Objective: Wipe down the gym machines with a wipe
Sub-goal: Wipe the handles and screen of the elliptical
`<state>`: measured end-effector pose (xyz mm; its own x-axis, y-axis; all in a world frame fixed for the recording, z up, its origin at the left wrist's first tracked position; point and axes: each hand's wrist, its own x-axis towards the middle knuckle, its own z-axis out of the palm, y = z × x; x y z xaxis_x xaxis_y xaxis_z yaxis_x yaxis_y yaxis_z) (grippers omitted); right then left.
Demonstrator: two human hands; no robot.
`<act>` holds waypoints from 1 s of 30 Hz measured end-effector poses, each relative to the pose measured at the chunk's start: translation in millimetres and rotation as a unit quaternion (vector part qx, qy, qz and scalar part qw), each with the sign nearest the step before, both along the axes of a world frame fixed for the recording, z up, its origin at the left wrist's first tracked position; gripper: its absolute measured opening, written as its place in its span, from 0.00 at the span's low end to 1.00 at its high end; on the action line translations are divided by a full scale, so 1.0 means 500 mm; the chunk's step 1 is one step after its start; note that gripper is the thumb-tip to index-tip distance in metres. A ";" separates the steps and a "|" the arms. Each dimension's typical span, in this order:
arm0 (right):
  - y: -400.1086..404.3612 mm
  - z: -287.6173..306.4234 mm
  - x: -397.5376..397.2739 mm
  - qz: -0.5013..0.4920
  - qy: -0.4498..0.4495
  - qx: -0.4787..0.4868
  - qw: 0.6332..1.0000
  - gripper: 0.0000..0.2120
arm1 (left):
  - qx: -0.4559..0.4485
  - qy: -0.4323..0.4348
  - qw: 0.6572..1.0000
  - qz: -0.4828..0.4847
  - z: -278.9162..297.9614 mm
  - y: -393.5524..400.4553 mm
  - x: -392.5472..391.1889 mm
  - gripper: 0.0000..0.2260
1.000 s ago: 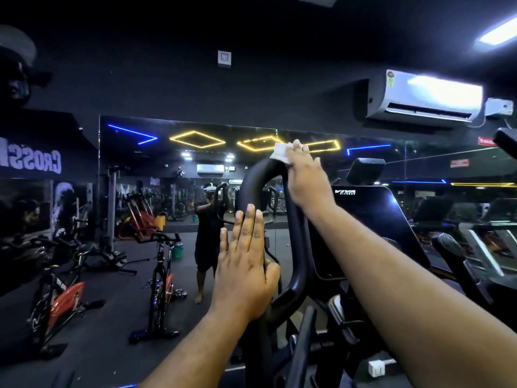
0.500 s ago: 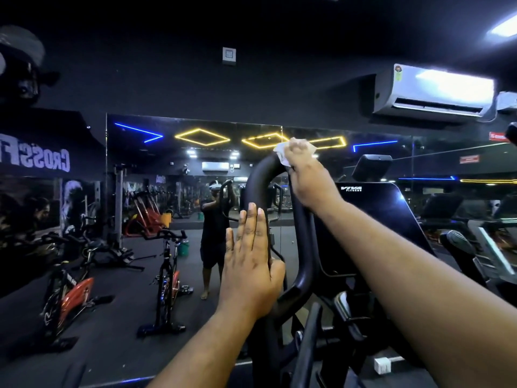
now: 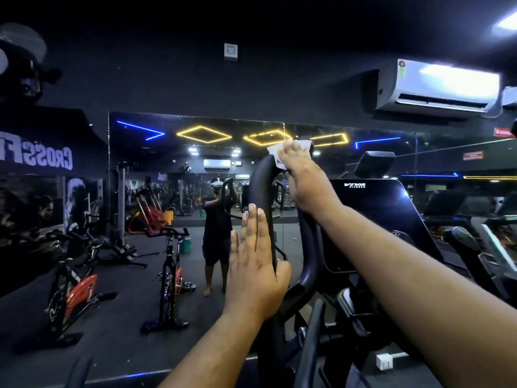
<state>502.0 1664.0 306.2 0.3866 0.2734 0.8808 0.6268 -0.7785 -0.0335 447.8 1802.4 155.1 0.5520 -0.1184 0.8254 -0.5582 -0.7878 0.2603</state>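
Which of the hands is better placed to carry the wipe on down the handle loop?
The right hand. It already presses the white wipe onto the top of the black handle loop. The left hand lies flat against the loop lower down, fingers straight, probably steadying it, and holds no wipe.

The crumpled white wipe [image 3: 275, 155] is mostly hidden under the right hand [image 3: 300, 175]. The black looped handlebar [image 3: 261, 191] vanishes behind the left hand [image 3: 256, 264]; at 3 o'clock, blurred grey machines [image 3: 486, 242], possibly treadmills, are cut off.
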 end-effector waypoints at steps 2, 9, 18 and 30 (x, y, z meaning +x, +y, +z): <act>0.027 -0.030 -0.016 0.021 0.006 -0.034 0.999 0.25 | -0.003 0.006 1.000 0.007 -0.006 -0.001 0.002 0.42; -0.029 -0.013 -0.027 0.062 -0.005 -0.136 0.989 0.30 | -0.021 0.021 1.000 -0.003 -0.022 -0.001 0.006 0.42; 0.030 -0.074 -0.033 0.062 0.006 -0.081 0.995 0.25 | 0.004 0.030 0.999 0.018 -0.026 0.007 -0.005 0.41; 0.047 -0.051 -0.029 0.051 -0.003 -0.069 0.996 0.22 | 0.007 0.033 0.999 0.029 -0.077 0.024 -0.014 0.37</act>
